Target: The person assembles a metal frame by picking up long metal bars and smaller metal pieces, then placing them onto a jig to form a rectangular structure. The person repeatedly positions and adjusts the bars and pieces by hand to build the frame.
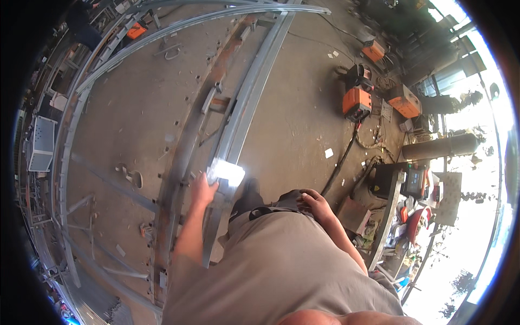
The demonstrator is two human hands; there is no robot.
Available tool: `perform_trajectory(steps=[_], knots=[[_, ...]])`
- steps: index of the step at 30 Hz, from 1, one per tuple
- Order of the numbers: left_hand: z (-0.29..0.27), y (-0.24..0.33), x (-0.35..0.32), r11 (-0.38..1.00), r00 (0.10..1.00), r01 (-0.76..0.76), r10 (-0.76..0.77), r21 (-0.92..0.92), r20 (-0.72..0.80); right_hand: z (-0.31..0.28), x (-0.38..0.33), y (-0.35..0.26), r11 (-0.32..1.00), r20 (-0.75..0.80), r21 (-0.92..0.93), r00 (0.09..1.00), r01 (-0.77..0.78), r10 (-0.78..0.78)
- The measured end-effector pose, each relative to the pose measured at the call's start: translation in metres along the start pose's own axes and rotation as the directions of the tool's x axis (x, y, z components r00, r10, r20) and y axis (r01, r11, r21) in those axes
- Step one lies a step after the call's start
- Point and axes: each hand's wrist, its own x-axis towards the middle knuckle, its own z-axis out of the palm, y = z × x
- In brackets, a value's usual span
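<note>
My left hand (pixel 202 192) reaches forward to a long galvanised steel beam (pixel 250 103). Its thumb and forefinger close on the edge of a pale, squarish patch (pixel 227 172) on the beam. Glare washes that spot out, so I cannot make out whether it is a separate piece or sunlit steel. Near my right hip hangs my right hand (pixel 315 204), holding nothing, its fingers loosely bent and a little apart. The beam runs from beside my left leg away to the far side, where it meets a curved cross rail (pixel 206 18).
A rusty rail (pixel 214 73) with brackets lies left of the beam. Further left stands more steel framing (pixel 67 179). Orange welding machines (pixel 357 103) with cables (pixel 342 165) are on the floor to the right. A gas cylinder (pixel 441 147) and a cluttered bench (pixel 387 222) stand beyond.
</note>
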Motion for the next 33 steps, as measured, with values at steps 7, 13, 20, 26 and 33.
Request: perform_trajectory(steps=[7, 13, 20, 26, 33], knots=[[0.0, -0.013, -0.003, 0.978, 0.977, 0.21, -0.21, -0.009, 0.039, -0.008, 0.108, -0.095, 0.988, 0.153, -0.151, 0.987, -0.021, 0.044], [-0.054, 0.033, 0.029, 0.874, 0.883, 0.469, -0.461, -0.126, 0.089, -0.038, 0.227, -0.182, 0.987, 0.284, -0.158, 0.958, -0.003, 0.049], [-0.053, 0.178, 0.191, 0.885, 0.871, 0.373, -0.438, -0.278, -0.224, -0.089, 0.354, -0.345, 0.938, 0.249, -0.314, 0.966, 0.149, -0.071], [-0.047, 0.279, 0.329, 0.838, 0.9, 0.259, -0.39, -0.48, -0.195, -0.108, 0.458, -0.507, 0.768, 0.278, -0.471, 0.9, 0.433, -0.337], [-0.086, 0.312, 0.518, 0.49, 0.833, 0.079, -0.51, -0.868, -0.213, -0.053, 0.594, -0.671, 0.259, 0.404, -0.734, 0.71, 0.628, -0.577]])
